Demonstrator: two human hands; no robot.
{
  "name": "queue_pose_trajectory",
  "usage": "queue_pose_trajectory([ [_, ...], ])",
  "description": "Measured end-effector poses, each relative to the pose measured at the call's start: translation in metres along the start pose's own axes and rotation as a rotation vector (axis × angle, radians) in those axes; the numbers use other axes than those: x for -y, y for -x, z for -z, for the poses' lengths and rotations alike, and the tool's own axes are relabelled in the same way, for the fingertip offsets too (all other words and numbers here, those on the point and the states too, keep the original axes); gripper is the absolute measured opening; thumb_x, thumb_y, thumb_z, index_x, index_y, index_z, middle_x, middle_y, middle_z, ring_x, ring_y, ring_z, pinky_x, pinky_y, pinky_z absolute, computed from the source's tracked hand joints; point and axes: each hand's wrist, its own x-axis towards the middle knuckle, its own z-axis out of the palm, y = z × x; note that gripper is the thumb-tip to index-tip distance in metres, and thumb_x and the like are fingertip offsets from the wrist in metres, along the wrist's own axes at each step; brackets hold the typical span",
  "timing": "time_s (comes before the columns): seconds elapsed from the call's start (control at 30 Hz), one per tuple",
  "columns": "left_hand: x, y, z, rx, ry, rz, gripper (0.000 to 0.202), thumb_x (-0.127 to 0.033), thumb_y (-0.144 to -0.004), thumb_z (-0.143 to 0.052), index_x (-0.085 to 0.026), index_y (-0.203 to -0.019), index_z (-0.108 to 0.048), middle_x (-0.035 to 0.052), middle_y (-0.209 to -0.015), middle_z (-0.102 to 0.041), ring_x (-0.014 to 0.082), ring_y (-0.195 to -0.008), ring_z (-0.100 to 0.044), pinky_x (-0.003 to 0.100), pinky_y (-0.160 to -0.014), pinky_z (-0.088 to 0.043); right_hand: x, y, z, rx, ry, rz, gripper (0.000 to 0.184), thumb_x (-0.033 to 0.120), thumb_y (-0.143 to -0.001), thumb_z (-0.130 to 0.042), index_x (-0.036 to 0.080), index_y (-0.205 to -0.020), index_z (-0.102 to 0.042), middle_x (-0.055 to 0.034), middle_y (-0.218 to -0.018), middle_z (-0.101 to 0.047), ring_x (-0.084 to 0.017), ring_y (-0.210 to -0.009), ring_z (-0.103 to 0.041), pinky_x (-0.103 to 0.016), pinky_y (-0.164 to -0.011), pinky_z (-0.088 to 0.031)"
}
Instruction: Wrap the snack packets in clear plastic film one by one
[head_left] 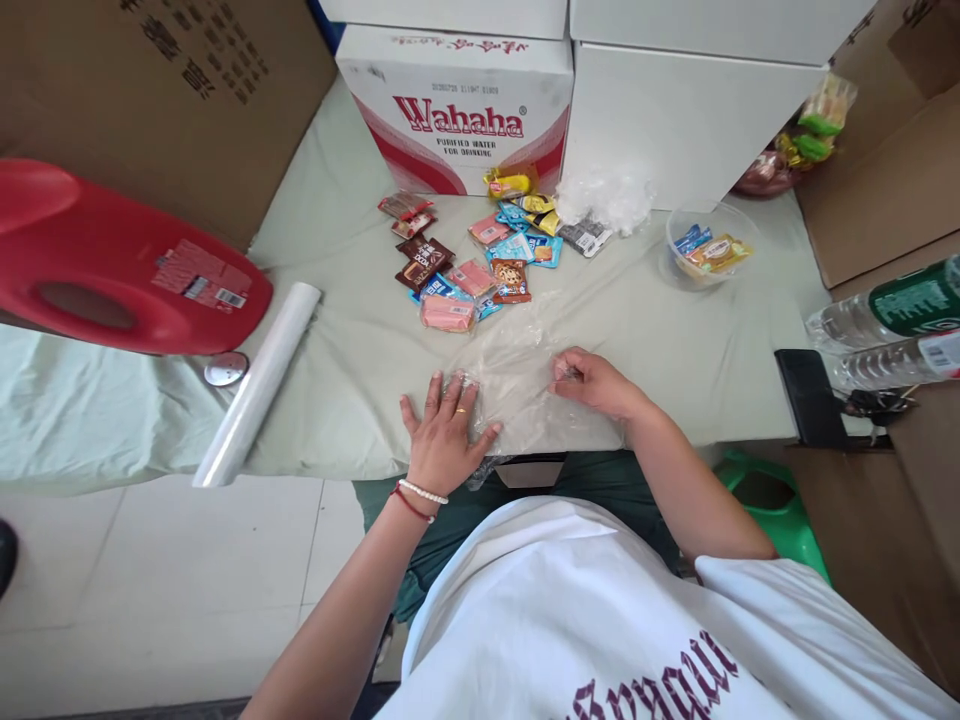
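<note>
A sheet of clear plastic film (517, 400), perhaps a bag, lies wrinkled at the table's front edge. My left hand (447, 430) rests flat on its left side, fingers spread. On the right, my right hand (596, 383) pinches a bunched bit of the film between thumb and fingers. Just beyond the film is a loose group of wrapped snacks: a pink packet (448, 312), a brown cookie packet (511, 280), a dark cocoa packet (424, 262) and several blue ones. A clear round tub (705, 247) with a few packets in it stands farther right.
On the left are a roll of plastic film (259, 385), a round lid-like disc (226, 369) and a big red jug (127, 260). White cartons (457, 110) line the back, with crumpled clear plastic (606, 196) before them. Bottles (892, 310) and a black object (810, 397) lie right.
</note>
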Motion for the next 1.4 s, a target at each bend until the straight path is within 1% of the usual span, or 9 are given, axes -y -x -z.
queue_pose_trajectory([
  [0.2,0.004,0.0,-0.001,0.036,-0.044,0.011,0.085,-0.068,-0.09,-0.06,-0.024,-0.161,-0.041,0.0175,-0.174,-0.025,0.0425,-0.163,-0.013,0.077,-0.123,-0.004,0.011,0.003,0.0,0.188,-0.469,-0.172,0.046,0.04,-0.06,-0.088,0.022,-0.082,-0.051,-0.0039,-0.108,-0.073,-0.014,-0.078,-0.06,-0.025,-0.066,-0.047],
  [0.33,0.006,-0.001,-0.001,0.045,-0.034,0.016,0.1,-0.072,-0.086,-0.063,-0.019,-0.165,-0.032,0.0217,-0.173,-0.023,0.0441,-0.161,-0.018,0.077,-0.123,-0.007,0.003,0.01,0.015,0.032,-0.458,-0.184,0.046,0.036,-0.059,-0.092,0.021,-0.087,-0.059,0.004,-0.082,-0.065,-0.011,-0.073,-0.055,-0.021,-0.062,-0.039],
  [0.57,0.01,-0.001,0.004,0.09,-0.057,-0.012,0.096,-0.07,-0.086,-0.065,-0.024,-0.164,-0.035,0.0179,-0.175,-0.017,0.0433,-0.161,-0.019,0.077,-0.123,-0.007,-0.013,0.04,0.06,-0.231,-0.383,-0.255,0.051,0.04,-0.055,-0.095,0.02,-0.091,-0.063,0.0081,-0.072,-0.051,-0.008,-0.061,-0.042,-0.022,-0.055,-0.031],
  [0.9,0.012,-0.013,0.01,0.165,-0.089,0.019,0.08,-0.059,-0.099,-0.043,-0.016,-0.165,-0.031,0.0162,-0.174,-0.021,0.0366,-0.162,-0.021,0.076,-0.124,-0.011,-0.033,0.053,0.071,-0.417,-0.005,-0.245,0.048,0.043,-0.062,-0.086,0.022,-0.1,-0.067,0.0028,-0.083,-0.056,-0.013,-0.071,-0.05,-0.029,-0.067,-0.045],
  [1.03,0.011,-0.014,0.01,0.171,-0.11,0.015,0.084,-0.06,-0.097,-0.046,-0.015,-0.165,-0.029,0.017,-0.174,-0.019,0.0369,-0.163,-0.018,0.077,-0.124,-0.009,-0.007,0.067,0.079,-0.587,0.3,-0.031,0.036,0.042,-0.076,-0.079,0.023,-0.105,-0.072,-0.0052,-0.104,-0.064,-0.018,-0.084,-0.057,-0.033,-0.077,-0.049],
  [1.1,0.011,-0.014,0.01,0.181,-0.12,0.006,0.087,-0.062,-0.095,-0.048,-0.014,-0.165,-0.029,0.0176,-0.174,-0.018,0.0379,-0.163,-0.017,0.078,-0.124,-0.008,0.015,0.072,0.07,-0.382,0.342,0.134,0.025,0.04,-0.088,-0.072,0.024,-0.106,-0.074,-0.0044,-0.1,-0.066,-0.016,-0.079,-0.059,-0.032,-0.076,-0.05],
  [1.2,0.01,-0.015,0.01,0.202,-0.132,0.006,0.091,-0.064,-0.093,-0.051,-0.014,-0.166,-0.028,0.0179,-0.174,-0.018,0.04,-0.163,-0.016,0.079,-0.123,-0.009,0.043,0.061,0.038,0.207,0.375,0.278,0.021,0.031,-0.097,-0.063,0.023,-0.11,-0.077,-0.0043,-0.096,-0.072,-0.016,-0.079,-0.065,-0.029,-0.076,-0.05],
  [1.27,0.009,-0.016,0.011,0.212,-0.137,0.011,0.092,-0.065,-0.093,-0.051,-0.014,-0.166,-0.027,0.0179,-0.175,-0.017,0.0406,-0.163,-0.015,0.08,-0.122,-0.009,0.054,0.042,0.013,0.472,0.514,0.287,0.023,0.023,-0.097,-0.062,0.022,-0.113,-0.078,-0.0064,-0.102,-0.075,-0.019,-0.09,-0.07,-0.03,-0.083,-0.051],
  [1.4,0.007,-0.017,0.011,0.24,-0.144,0.014,0.094,-0.066,-0.093,-0.051,-0.016,-0.167,-0.024,0.0173,-0.175,-0.015,0.0394,-0.163,-0.013,0.079,-0.123,-0.008,0.06,-0.016,-0.016,0.439,0.829,0.195,0.032,0.025,-0.098,-0.062,0.02,-0.127,-0.075,-0.0126,-0.121,-0.074,-0.027,-0.11,-0.07,-0.035,-0.096,-0.052],
])
